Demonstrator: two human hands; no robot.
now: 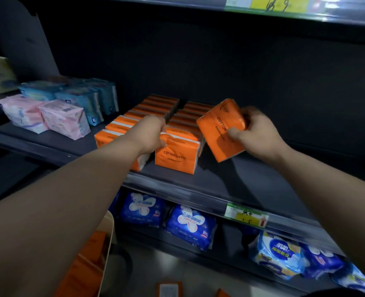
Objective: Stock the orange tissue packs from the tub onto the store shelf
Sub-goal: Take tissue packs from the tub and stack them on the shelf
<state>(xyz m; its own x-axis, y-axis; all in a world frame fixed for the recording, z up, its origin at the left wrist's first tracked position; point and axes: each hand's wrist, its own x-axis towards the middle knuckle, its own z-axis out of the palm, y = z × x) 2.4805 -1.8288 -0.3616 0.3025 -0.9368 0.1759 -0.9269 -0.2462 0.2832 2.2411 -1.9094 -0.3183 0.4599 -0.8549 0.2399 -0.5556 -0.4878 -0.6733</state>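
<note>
Two rows of orange tissue packs (155, 109) stand on the dark store shelf (230, 181). My left hand (149, 133) rests on the top edge of the front pack (175, 157) of the right row, fingers closed on it. My right hand (254, 133) holds another orange pack (219, 129) tilted in the air, just right of the rows and above bare shelf. The cream tub (107, 243) sits at the lower left, partly hidden by my left arm, with more orange packs (85, 273) inside.
Pink and blue packs (59, 110) stand on the shelf left of the orange rows. Blue packs (190, 226) lie on the lower shelf. A price tag (245, 216) hangs on the shelf's front edge. Bare shelf lies to the right of the rows.
</note>
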